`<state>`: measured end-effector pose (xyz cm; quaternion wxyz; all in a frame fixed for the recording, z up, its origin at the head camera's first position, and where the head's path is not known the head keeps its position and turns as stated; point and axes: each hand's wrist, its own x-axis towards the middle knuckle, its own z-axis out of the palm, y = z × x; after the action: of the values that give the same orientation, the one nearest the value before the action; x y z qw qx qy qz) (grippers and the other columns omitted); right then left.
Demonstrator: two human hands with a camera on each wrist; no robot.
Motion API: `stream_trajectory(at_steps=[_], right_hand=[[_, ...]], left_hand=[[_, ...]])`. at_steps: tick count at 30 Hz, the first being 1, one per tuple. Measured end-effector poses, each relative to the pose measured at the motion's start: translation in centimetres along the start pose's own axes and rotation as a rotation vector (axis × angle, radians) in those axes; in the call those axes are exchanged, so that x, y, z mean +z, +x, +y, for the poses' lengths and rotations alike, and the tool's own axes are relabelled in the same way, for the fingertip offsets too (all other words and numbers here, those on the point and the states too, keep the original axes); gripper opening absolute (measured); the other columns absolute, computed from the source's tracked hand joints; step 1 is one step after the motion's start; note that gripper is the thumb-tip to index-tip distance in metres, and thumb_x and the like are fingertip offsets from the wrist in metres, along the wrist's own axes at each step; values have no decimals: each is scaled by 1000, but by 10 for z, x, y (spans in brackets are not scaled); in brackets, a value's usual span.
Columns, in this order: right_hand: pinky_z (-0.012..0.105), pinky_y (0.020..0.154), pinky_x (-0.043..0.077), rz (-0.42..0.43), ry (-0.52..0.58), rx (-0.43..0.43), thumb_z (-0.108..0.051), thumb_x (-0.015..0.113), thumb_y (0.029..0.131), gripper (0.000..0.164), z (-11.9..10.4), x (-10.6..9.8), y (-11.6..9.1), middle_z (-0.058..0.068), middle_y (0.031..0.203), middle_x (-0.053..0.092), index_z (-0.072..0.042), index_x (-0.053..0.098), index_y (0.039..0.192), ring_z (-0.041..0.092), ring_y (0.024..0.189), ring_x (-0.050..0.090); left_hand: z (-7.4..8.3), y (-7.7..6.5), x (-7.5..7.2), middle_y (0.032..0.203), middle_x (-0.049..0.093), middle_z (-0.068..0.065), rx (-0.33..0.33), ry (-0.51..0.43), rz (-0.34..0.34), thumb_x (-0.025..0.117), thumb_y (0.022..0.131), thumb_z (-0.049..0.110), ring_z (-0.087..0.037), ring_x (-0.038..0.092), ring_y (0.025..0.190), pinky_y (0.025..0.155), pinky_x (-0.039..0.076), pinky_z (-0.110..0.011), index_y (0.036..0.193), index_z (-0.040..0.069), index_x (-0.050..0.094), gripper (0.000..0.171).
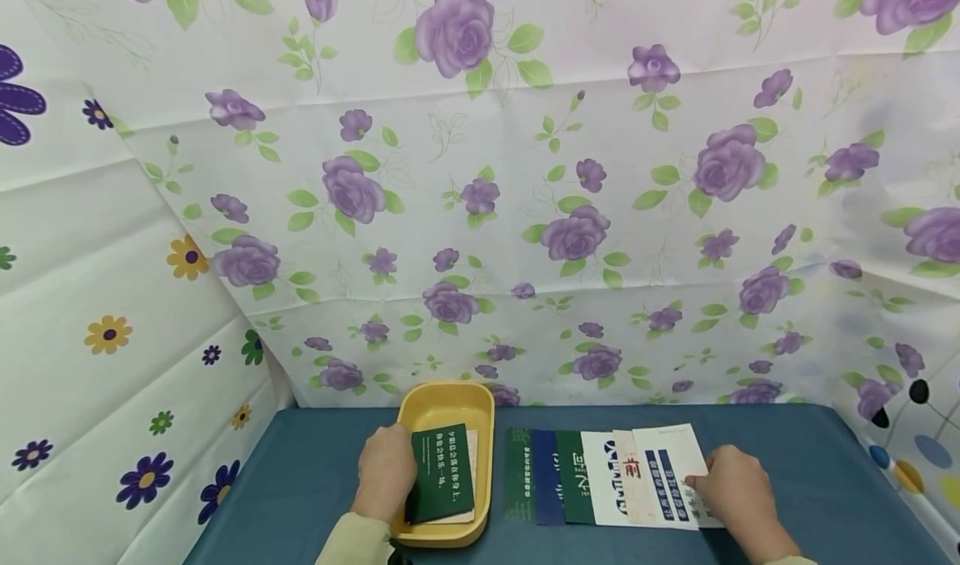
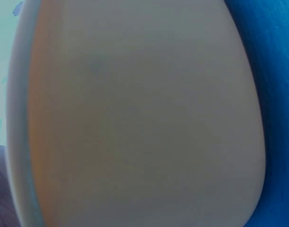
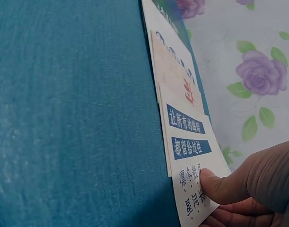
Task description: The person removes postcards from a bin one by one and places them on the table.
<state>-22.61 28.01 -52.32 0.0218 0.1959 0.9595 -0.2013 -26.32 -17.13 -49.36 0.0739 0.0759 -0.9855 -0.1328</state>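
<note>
At the left rim of a yellow plastic tray [image 1: 487,444], my left hand [image 1: 387,469] grips the edge with curled fingers. Inside the tray lies a dark green card [image 1: 438,486] with white writing, over paler cards that show at its edge. The left wrist view is filled by the tray's outer wall [image 2: 149,118], with a bit of the hand at the lower left. My right hand [image 1: 738,494] pinches the right end of a white card [image 1: 660,444] with blue text bars, its thumb [image 3: 217,184] on top and fingers beneath.
Overlapping cards run leftward from the right hand: a cream one with red print, a white one [image 1: 598,498], a dark green one [image 1: 576,494], a blue one [image 1: 547,482] and a green one [image 1: 519,473]. Flower-patterned sheets [image 1: 510,240] stand behind and beside the blue-green table [image 1: 300,482].
</note>
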Motion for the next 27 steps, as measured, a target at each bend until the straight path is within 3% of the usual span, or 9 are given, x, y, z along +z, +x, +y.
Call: stream_trajectory(at_steps=[6,17,27], right_hand=[[35,51,38,-11,8,2,-27,79,70,29,0,-1,-3,6,60,59,-3,63,67,20,58,52],[35,49,39,-32,-10,-5,-34,77,73,33,0,-4,-3,7,65,61,-4,65,74,21,59,54],[36,49,43,71,11,-166,-37,72,77,47,-33,-20,-15,12,79,67,3,66,100,17,55,55]], left_hand=[[0,0,0,65,61,-11,2,-4,-4,55,91,4,-23,61,56,45,46,-37,79,0,64,16],[-2,4,3,64,61,-10,-4,3,-59,55,90,4,-22,62,56,44,46,-36,77,3,64,15],[-1,3,0,68,63,-12,-19,9,-70,55,89,2,-24,63,59,46,47,-38,80,2,65,13]])
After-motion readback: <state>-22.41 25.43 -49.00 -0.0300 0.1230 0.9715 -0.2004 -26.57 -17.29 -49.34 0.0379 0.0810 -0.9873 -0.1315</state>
